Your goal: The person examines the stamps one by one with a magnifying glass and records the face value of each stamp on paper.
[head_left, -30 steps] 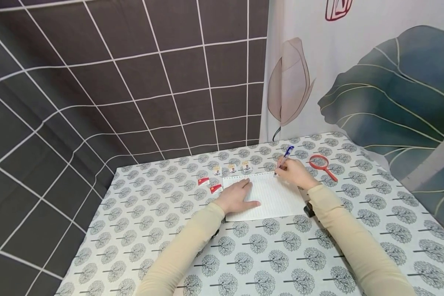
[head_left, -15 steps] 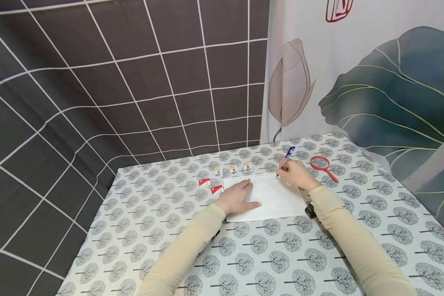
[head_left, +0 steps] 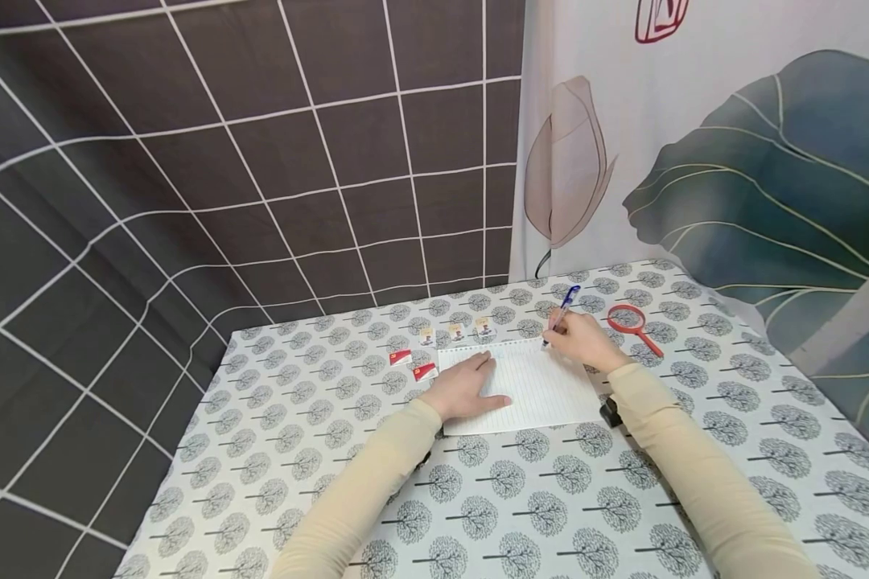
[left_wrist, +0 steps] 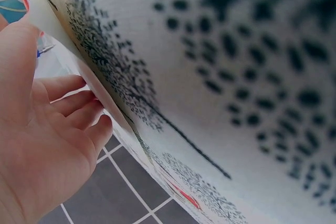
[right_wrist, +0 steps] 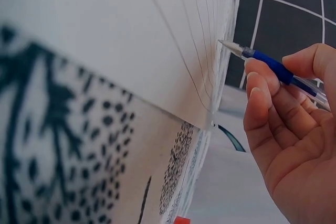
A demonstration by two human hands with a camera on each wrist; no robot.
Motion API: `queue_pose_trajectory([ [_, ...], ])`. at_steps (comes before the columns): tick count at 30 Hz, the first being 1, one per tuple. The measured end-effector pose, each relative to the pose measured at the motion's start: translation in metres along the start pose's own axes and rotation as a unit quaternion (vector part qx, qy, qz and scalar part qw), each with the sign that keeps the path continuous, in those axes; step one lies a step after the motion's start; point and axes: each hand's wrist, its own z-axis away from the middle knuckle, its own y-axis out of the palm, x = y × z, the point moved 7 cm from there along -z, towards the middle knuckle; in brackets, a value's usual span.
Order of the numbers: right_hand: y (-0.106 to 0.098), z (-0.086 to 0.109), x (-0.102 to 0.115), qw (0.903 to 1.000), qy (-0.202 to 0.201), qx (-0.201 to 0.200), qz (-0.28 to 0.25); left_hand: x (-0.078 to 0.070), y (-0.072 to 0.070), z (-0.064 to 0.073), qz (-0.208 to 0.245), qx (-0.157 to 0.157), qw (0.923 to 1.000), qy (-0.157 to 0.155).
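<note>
A lined white notebook [head_left: 532, 390] lies on the patterned tablecloth in the head view. My left hand [head_left: 465, 388] rests on its left side, thumb spread away from the fingers; the left wrist view shows that hand [left_wrist: 52, 129] from the palm side. At the notebook's upper right, my right hand [head_left: 585, 338] pinches a blue-capped pen [head_left: 567, 299] with the cap end pointing up. In the right wrist view the pen [right_wrist: 273, 66] sits between thumb and fingers of the right hand [right_wrist: 299, 135], its tip right at the page.
Two red-and-white cards [head_left: 400, 357] lie left of the notebook. Behind its upper edge are three small picture cards [head_left: 456, 332]. A red magnifying glass [head_left: 626, 319] lies to the right of my right hand. A dark gridded curtain [head_left: 333, 185] hangs behind the table.
My right hand and the pen have shifted slightly to the right along the notebook's top. The left hand stays in place on the page.
</note>
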Motion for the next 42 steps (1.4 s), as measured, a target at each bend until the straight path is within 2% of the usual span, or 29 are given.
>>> queue_pose_trajectory([
  [13,-0.004,0.002,-0.002,1.0000,-0.002,-0.002,0.003,0.001,0.002,0.000,0.005,0.004,0.9999,-0.009],
  [17,-0.005,0.001,-0.002,0.9997,-0.014,-0.012,0.016,0.001,0.003,0.000,0.009,0.004,0.9999,-0.010],
  [20,-0.007,0.003,-0.001,0.9989,-0.039,-0.024,0.012,0.001,0.004,0.000,0.008,0.003,0.9999,-0.010],
  [22,-0.010,0.006,0.001,0.9971,-0.065,-0.035,-0.017,0.002,0.004,0.000,0.004,0.001,0.9999,-0.009],
  [25,-0.017,0.011,0.007,0.9859,-0.148,-0.059,-0.051,0.002,0.004,-0.001,0.001,0.001,1.0000,-0.008],
  [29,-0.028,0.022,0.014,0.9552,-0.281,-0.093,-0.012,0.002,0.003,-0.001,0.001,0.003,1.0000,-0.006],
  [31,-0.031,0.026,0.013,0.9494,-0.300,-0.091,0.023,0.002,0.003,-0.001,0.002,0.003,1.0000,-0.005],
  [33,-0.031,0.025,0.005,0.9590,-0.272,-0.065,0.049,0.002,0.003,0.000,0.003,0.004,1.0000,-0.005],
  [35,-0.030,0.023,-0.005,0.9724,-0.220,-0.028,0.071,0.002,0.003,0.000,0.004,0.003,1.0000,-0.005],
  [37,-0.029,0.022,-0.015,0.9819,-0.169,0.002,0.087,0.002,0.003,0.001,0.005,0.003,1.0000,-0.006],
  [39,-0.028,0.021,-0.023,0.9849,-0.142,0.022,0.096,0.001,0.002,0.002,0.005,0.003,1.0000,-0.006],
  [42,-0.027,0.023,-0.029,0.9832,-0.139,0.035,0.113,0.000,0.001,0.003,0.005,0.003,1.0000,-0.007],
])
